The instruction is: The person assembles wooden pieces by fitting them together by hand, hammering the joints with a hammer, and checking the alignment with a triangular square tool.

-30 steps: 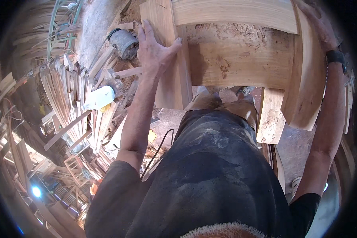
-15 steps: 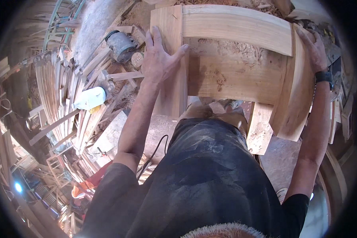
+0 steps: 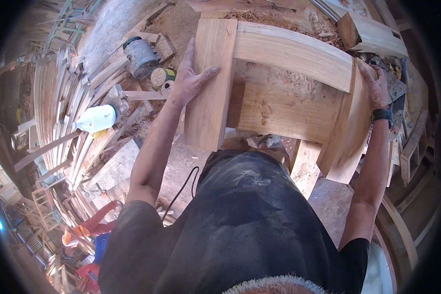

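One wooden frame (image 3: 286,105) lies before the person's torso, between both hands: two pale brown end boards, one curved, light crosspiece (image 3: 291,49) and one broader, brown crosspiece nearer the body. The left hand (image 3: 188,85) is on the left end board (image 3: 210,93), its thumb spread well apart from its fingers; the right hand (image 3: 376,90) lies over the right end board (image 3: 350,127), fingers bent, but how firmly they press cannot be told. Left of the frame stand one dented grey metal can (image 3: 141,59), two small round tins (image 3: 159,77), one translucent white plastic jug (image 3: 99,118) and many thin, stacked wooden strips (image 3: 54,108). The dark, dusty shirt (image 3: 245,220) blocks the lower middle.
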`<state>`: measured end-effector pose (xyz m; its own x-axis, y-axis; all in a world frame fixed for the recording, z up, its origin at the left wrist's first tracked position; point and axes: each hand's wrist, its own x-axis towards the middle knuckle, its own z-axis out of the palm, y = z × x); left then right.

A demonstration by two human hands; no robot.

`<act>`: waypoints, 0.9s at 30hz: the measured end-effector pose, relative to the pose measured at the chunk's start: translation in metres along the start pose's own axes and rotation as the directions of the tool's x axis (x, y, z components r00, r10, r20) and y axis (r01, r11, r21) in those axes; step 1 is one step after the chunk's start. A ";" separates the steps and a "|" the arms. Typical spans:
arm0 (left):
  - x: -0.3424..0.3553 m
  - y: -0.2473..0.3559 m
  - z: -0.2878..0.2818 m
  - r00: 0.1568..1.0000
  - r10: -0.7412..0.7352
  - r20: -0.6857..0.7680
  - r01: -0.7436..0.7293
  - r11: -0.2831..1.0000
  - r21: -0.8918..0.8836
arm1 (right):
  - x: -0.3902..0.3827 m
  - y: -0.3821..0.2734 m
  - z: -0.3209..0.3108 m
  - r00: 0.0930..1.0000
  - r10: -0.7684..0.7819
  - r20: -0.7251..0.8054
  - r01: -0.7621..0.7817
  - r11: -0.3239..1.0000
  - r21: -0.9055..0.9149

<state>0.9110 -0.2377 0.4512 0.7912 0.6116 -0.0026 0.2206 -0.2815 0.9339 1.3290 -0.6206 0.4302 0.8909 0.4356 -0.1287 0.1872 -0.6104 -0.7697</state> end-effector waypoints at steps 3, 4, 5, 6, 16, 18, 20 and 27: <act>0.001 -0.004 0.002 1.000 -0.024 0.011 0.025 0.997 -0.074 | 0.002 0.000 -0.004 0.999 -0.026 -0.026 0.022 0.990 -0.137; 0.000 -0.005 0.004 1.000 -0.018 0.011 0.019 0.993 -0.115 | 0.003 0.000 -0.004 0.999 -0.032 -0.023 0.028 0.989 -0.143; -0.002 -0.006 0.005 1.000 -0.018 0.004 0.019 0.993 -0.121 | 0.005 0.000 -0.004 0.999 -0.031 -0.013 0.030 0.997 -0.068; -0.004 -0.003 0.007 0.999 -0.052 0.001 0.051 0.988 -0.147 | 0.005 0.000 -0.003 1.000 -0.028 -0.004 0.028 1.000 0.009; -0.006 0.006 0.004 1.000 0.004 -0.023 -0.004 1.000 0.001 | 0.008 0.007 -0.005 0.999 -0.043 0.023 0.044 0.996 -0.074; -0.005 0.007 0.002 1.000 -0.003 -0.015 0.003 1.000 -0.013 | 0.007 0.007 -0.004 0.999 -0.048 -0.015 0.046 0.991 -0.130; -0.007 0.005 0.001 1.000 -0.016 -0.005 0.016 1.000 -0.026 | 0.009 0.005 -0.005 0.999 -0.029 0.018 0.031 0.992 -0.120; 0.000 -0.010 0.006 1.000 0.016 -0.009 -0.017 0.993 -0.118 | 0.019 0.023 -0.009 0.999 -0.043 0.030 0.046 0.991 -0.122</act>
<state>0.9122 -0.2388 0.4396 0.7893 0.6138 0.0159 0.1382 -0.2029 0.9694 1.3544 -0.6322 0.4160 0.8693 0.4808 -0.1143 0.2772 -0.6658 -0.6927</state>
